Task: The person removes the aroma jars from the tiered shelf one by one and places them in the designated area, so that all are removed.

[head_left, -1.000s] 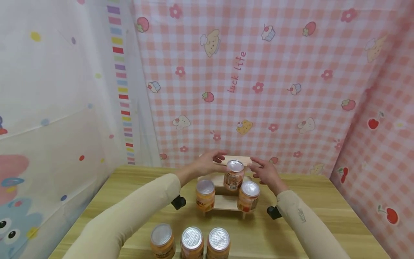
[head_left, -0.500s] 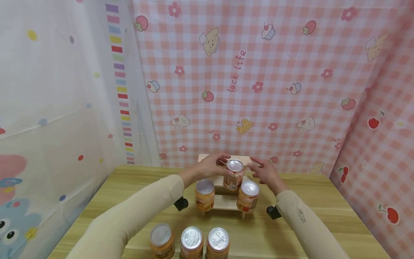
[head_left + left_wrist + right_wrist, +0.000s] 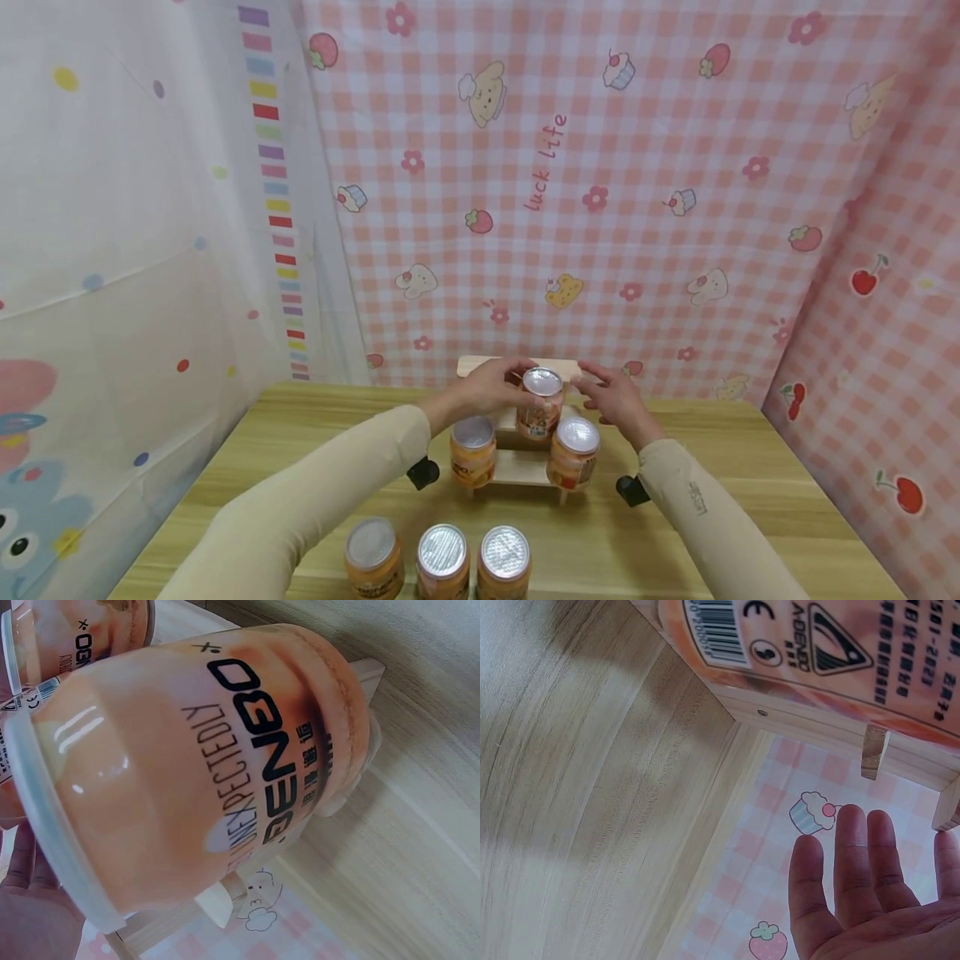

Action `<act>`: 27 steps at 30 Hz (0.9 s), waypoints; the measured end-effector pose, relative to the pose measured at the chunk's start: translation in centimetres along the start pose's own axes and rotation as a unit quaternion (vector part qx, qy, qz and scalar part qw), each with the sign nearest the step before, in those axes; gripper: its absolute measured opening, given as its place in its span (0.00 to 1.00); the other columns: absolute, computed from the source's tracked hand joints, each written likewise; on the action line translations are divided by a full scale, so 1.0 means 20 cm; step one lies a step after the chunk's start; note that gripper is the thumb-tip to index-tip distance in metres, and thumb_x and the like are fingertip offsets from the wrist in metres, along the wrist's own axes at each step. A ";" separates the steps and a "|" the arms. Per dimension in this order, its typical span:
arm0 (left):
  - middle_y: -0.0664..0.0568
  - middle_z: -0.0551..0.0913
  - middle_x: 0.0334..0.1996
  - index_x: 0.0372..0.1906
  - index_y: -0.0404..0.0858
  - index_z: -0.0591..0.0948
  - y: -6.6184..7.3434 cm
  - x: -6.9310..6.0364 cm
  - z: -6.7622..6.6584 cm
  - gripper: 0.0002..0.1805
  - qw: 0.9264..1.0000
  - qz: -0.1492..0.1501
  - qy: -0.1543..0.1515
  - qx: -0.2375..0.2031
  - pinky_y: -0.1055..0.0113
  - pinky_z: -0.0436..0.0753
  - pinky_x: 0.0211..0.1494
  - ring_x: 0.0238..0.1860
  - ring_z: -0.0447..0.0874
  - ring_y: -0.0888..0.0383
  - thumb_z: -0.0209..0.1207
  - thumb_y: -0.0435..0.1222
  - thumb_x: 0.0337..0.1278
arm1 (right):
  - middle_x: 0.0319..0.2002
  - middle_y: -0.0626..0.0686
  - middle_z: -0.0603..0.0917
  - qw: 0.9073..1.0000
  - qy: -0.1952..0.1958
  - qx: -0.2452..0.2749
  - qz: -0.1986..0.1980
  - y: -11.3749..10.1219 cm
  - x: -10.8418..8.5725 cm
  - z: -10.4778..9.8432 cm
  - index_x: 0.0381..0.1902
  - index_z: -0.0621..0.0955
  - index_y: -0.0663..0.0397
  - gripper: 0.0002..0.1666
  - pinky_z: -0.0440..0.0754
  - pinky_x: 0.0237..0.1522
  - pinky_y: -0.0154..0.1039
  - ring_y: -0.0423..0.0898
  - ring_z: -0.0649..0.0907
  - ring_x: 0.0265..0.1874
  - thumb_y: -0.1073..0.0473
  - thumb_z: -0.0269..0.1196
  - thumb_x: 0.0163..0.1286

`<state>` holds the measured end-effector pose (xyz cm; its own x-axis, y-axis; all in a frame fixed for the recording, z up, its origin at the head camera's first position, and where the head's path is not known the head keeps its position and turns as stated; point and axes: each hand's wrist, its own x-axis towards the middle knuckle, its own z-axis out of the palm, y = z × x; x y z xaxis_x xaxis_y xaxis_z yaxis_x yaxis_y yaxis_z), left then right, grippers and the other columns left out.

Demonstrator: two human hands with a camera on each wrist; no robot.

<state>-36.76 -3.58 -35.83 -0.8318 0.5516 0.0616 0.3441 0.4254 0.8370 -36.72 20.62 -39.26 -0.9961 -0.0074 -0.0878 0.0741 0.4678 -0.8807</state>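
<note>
In the head view, a wooden tiered stand (image 3: 480,364) holds an orange jar with a silver lid (image 3: 538,418) on its middle tier. My left hand (image 3: 489,387) grips that jar from the left, thumb in front and fingers behind. Lower on the stand are a left jar (image 3: 473,460) and a right jar (image 3: 573,461). The left jar (image 3: 187,772) fills the left wrist view, with part of my left hand (image 3: 41,911) beyond it. My right hand (image 3: 617,402) is by the stand's right end, fingers extended and holding nothing; the right wrist view shows the hand (image 3: 866,900) below a jar (image 3: 825,660).
Three more silver-lidded jars stand in a row at the table's front: left (image 3: 374,560), middle (image 3: 442,563) and right (image 3: 504,565). A pink checked cloth (image 3: 637,250) hangs behind the wooden table (image 3: 675,525), and a white patterned cloth (image 3: 150,292) hangs on the left.
My left hand has moved right, from beside the middle-tier jar to a grip on it. The right hand has barely moved. The jars stay where they were on the stand and table.
</note>
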 end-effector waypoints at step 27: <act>0.53 0.81 0.51 0.61 0.40 0.77 -0.01 0.00 -0.04 0.28 1.000 0.010 0.005 0.002 0.61 0.79 0.56 0.54 0.78 0.54 0.70 0.43 0.57 | 0.63 0.66 0.76 1.000 0.010 0.003 -0.005 -0.01 -0.01 0.01 0.74 0.67 0.45 0.33 0.81 0.41 0.51 0.61 0.81 0.54 0.46 0.58 0.76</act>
<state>-37.22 -4.22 -35.48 -0.8286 0.5535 0.0837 0.3627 0.4169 0.8335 -36.57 20.37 -39.19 -0.9976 0.0061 -0.0691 0.0641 0.4620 -0.8846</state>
